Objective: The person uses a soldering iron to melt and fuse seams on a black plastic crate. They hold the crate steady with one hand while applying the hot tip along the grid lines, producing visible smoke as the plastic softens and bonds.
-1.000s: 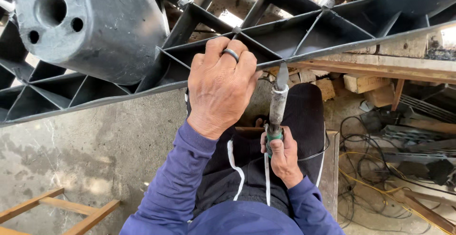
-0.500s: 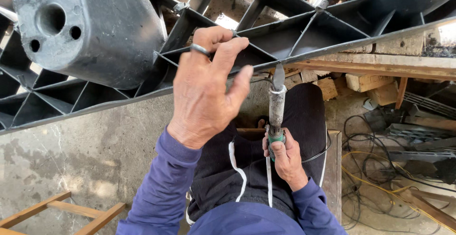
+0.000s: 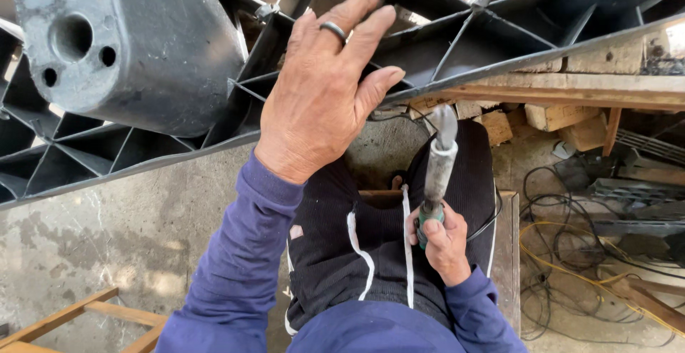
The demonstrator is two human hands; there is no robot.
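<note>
Blue long sleeves (image 3: pixel 235 267), black ribbed trousers (image 3: pixel 371 246) with white drawstrings (image 3: pixel 360 253) — a dark ring (image 3: pixel 333 32) on one finger.

The left hand (image 3: pixel 325 89) lies flat on the ribbed panel (image 3: pixel 499 32), right of the block (image 3: pixel 121 46). Below its edge, the right hand (image 3: pixel 446 242) holds the tool (image 3: pixel 437 171) upright over the lap; cables (image 3: pixel 571 239) lie right.
</note>
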